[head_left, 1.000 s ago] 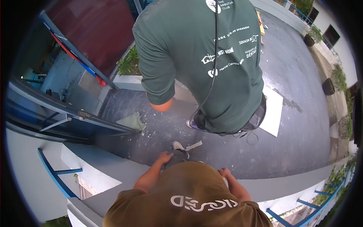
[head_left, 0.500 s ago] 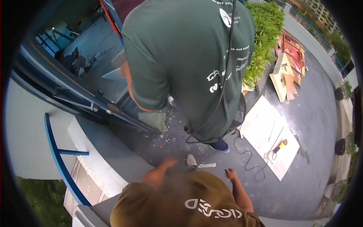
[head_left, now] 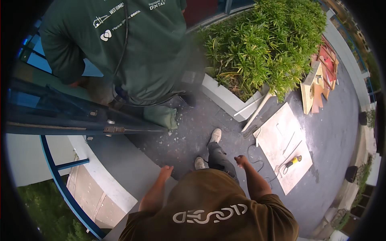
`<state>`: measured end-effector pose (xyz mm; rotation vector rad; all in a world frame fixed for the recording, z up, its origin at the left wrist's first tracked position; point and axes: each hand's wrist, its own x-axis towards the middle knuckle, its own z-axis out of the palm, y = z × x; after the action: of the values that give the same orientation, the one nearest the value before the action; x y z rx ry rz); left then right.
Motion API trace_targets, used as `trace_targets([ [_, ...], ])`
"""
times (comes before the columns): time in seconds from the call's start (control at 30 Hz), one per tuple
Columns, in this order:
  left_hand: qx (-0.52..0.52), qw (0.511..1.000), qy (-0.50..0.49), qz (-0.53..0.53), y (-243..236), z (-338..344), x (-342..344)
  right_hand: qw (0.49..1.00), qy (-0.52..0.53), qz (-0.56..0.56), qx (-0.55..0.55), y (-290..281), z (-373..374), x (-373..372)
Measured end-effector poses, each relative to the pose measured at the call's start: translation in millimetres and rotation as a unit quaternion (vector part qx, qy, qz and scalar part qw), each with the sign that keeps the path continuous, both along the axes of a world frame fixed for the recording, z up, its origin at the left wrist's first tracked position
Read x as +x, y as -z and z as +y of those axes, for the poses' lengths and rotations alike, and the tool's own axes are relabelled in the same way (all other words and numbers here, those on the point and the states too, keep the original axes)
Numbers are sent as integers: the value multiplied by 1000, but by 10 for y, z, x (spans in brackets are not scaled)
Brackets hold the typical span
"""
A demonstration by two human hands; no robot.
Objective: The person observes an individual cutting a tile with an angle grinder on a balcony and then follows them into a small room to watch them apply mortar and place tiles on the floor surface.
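In the head view both your hands are empty and hang at your sides, low in the middle of the frame; your left hand hovers over the grey ledge at lower left with its fingers loosely curled, holding nothing; your right hand is half closed in a loose fist above the dark pavement, just beside the black cable that trails to the yellow-handled tool on the pale board, right of centre. You are walking, one shoe forward, so place your feet clear of that cable and of the white slat leaning on the planter wall; keep well apart from the person in the green shirt bent at the blue door frame, upper left; mind the folded green cloth by the threshold.
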<state>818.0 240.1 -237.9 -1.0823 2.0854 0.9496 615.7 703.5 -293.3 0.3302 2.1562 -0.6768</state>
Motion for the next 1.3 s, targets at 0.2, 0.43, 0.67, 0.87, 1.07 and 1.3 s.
trace_targets([
  [0.2, 84, 925, -361, -82, -121, -17, 10, 992, -128, 9, 2, -264, -660, -1548],
  [0.43, 93, 850, -519, -11, -486, 185, -1099, 956, -277, 101, -4, -376, -1614, -3524],
  [0.67, 143, 876, -459, -28, -109, -162, -1618, 940, -335, 51, -42, -96, -3078, -4575],
  [0.87, 212, 887, -410, -25, 492, -1758, -2739, 871, -484, 35, -76, 25, -4535, -5090],
  [1.07, -44, 795, -512, 322, -547, -3628, -3865, 816, -572, 56, -56, -331, -6443, -5607],
  [1.3, -9, 821, -524, 228, -173, -4144, -3562, 825, -538, 143, -96, -716, -8542, -5600],
])
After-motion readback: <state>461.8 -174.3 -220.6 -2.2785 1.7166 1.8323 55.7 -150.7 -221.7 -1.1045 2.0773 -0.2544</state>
